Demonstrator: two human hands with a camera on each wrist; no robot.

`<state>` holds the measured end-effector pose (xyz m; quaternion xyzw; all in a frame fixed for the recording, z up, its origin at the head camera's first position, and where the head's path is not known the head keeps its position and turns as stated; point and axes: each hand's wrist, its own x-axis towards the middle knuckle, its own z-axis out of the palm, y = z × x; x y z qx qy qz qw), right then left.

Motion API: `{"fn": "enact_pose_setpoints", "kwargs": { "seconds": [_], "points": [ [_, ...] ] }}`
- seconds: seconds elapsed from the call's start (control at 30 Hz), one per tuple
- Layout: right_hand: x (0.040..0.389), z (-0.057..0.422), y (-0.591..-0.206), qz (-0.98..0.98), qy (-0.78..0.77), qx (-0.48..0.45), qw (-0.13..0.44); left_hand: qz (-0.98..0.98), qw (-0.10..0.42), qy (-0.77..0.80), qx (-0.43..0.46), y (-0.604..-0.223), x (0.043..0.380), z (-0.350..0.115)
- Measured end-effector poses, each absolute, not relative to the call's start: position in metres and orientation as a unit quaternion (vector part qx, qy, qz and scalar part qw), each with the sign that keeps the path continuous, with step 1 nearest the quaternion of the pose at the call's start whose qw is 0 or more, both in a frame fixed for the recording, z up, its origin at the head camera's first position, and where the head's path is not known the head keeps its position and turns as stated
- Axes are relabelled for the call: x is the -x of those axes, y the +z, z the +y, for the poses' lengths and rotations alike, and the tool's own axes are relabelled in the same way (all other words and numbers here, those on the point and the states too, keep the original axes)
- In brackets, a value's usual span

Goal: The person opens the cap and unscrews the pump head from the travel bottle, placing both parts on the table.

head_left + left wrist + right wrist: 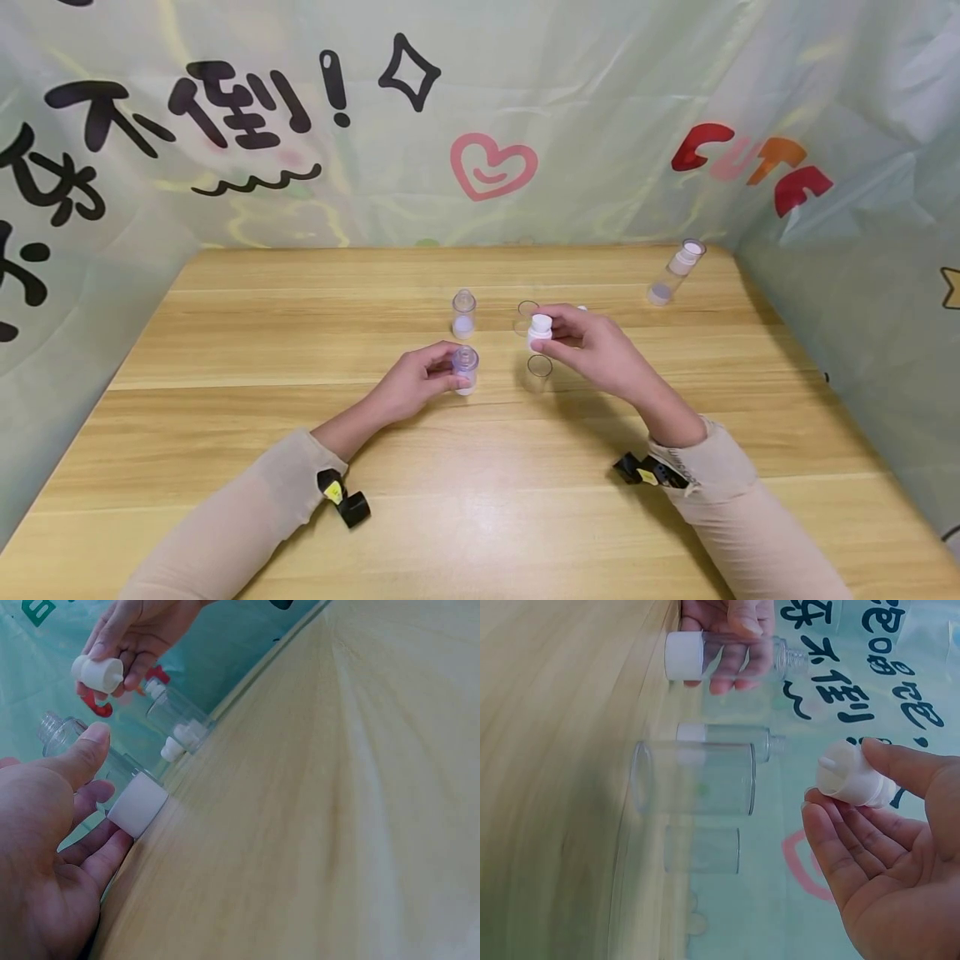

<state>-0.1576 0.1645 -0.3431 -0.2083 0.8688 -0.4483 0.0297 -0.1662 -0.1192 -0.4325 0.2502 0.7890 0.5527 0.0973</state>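
In the head view my left hand (408,383) holds a small clear bottle (466,360) between thumb and fingers; its neck is uncovered. Its white base (139,805) meets the tabletop in the left wrist view. My right hand (600,350) pinches a white pump head (540,327), raised above the table to the right of that bottle. The right wrist view shows the pump head's open underside (838,776) with a short stem inside. Below it stands a clear cylindrical cap (538,375), and a second clear cap (525,321) is partly behind my fingers.
Behind the held bottle stands another uncovered clear bottle (464,315). A bottle with its pump and clear cap (675,273) is at the table's back right. Another white pump head (172,749) lies near it in the left wrist view. A printed curtain (585,100) borders the wooden table (480,517).
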Motion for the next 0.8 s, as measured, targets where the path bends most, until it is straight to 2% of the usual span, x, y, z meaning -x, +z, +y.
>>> {"fn": "enact_pose_setpoints", "kwargs": {
  "seconds": [0.8],
  "points": [
    [0.159, 0.201, -0.356, 0.887, -0.425, 0.176, 0.047, 0.791, 0.097, 0.551, -0.25, -0.43, 0.165, -0.119]
  ]
}}
